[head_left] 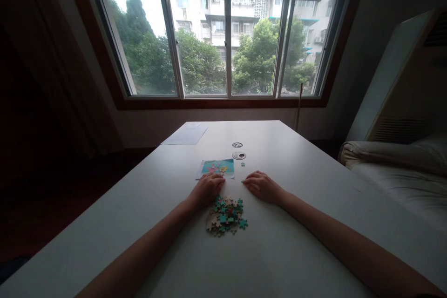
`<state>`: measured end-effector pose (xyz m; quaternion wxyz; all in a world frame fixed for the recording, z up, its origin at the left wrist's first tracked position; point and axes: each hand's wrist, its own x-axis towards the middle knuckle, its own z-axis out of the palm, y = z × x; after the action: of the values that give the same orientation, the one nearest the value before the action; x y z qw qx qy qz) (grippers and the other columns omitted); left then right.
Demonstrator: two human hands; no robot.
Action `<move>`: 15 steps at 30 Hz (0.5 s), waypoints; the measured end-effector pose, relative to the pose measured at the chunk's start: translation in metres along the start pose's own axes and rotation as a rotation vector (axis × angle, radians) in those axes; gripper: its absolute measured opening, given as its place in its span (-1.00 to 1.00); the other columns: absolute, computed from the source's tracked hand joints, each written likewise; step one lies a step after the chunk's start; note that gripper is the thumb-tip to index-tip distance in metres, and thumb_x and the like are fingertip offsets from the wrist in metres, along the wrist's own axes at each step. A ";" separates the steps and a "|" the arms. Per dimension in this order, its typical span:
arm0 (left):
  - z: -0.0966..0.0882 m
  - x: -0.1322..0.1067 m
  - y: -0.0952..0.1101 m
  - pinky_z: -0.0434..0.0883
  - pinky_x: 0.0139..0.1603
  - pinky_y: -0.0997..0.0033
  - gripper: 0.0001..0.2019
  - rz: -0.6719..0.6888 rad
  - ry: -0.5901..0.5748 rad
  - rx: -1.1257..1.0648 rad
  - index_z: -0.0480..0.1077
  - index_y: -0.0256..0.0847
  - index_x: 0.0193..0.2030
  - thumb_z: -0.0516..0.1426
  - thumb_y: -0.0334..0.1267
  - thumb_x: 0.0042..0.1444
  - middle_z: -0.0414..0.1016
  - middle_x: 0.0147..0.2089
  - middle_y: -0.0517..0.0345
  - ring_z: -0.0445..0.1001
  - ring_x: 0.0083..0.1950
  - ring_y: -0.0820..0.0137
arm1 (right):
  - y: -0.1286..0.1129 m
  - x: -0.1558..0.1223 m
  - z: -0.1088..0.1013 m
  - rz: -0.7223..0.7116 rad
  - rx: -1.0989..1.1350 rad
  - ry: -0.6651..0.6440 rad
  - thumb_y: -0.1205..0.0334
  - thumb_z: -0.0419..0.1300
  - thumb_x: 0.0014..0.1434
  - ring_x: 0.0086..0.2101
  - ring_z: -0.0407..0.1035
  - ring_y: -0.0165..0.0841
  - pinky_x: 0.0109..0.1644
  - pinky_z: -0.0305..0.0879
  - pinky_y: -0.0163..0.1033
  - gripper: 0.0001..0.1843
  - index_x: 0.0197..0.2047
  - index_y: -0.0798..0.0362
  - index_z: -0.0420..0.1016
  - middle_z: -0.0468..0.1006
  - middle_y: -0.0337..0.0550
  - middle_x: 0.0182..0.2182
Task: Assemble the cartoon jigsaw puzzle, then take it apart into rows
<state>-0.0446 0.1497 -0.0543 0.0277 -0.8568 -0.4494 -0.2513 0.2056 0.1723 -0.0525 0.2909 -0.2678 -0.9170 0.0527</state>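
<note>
A heap of jigsaw pieces [226, 216], some teal and some bare cardboard side up, lies on the white table in front of me. My left hand [206, 189] rests at the heap's far left side, against the lower edge of a picture sheet [218, 166]; its fingers lie loosely bent, with nothing visible in them. Across from it, my right hand [262, 186] has its fingertips pinched on a small puzzle piece [243, 181] at the table top, mostly hidden by the fingers. One separate teal piece [243, 164] lies just beyond that hand.
Two round, flat objects [239, 155] lie farther up the white table [139, 223]. White paper [185, 135] covers the far left corner. A pale sofa [398, 167] stands at the right, with a tall appliance [391, 79] behind it. Windows [226, 32] face me.
</note>
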 end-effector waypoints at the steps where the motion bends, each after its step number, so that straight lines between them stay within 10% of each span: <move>1: 0.001 0.000 0.000 0.27 -0.02 0.24 -0.77 0.003 -0.001 -0.001 0.44 -0.21 -0.18 -0.01 -0.37 0.12 0.48 -0.13 0.03 0.40 -0.09 0.27 | 0.001 0.000 0.000 0.002 0.001 -0.012 0.33 0.03 0.13 -0.17 0.32 -0.34 -0.06 0.24 -0.20 -0.74 -0.14 0.03 0.46 0.49 -0.08 -0.20; 15: -0.002 0.001 0.002 0.27 0.00 0.27 -0.78 0.014 -0.008 -0.024 0.43 -0.22 -0.19 -0.02 -0.38 0.13 0.49 -0.13 0.02 0.40 -0.09 0.30 | -0.002 0.001 -0.004 -0.030 -0.008 -0.060 0.29 0.00 0.17 -0.14 0.30 -0.33 -0.04 0.22 -0.18 -0.71 -0.07 -0.01 0.41 0.47 -0.09 -0.16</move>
<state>-0.0436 0.1488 -0.0517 0.0175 -0.8613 -0.4402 -0.2532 0.2061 0.1708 -0.0479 0.2629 -0.2534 -0.9295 0.0526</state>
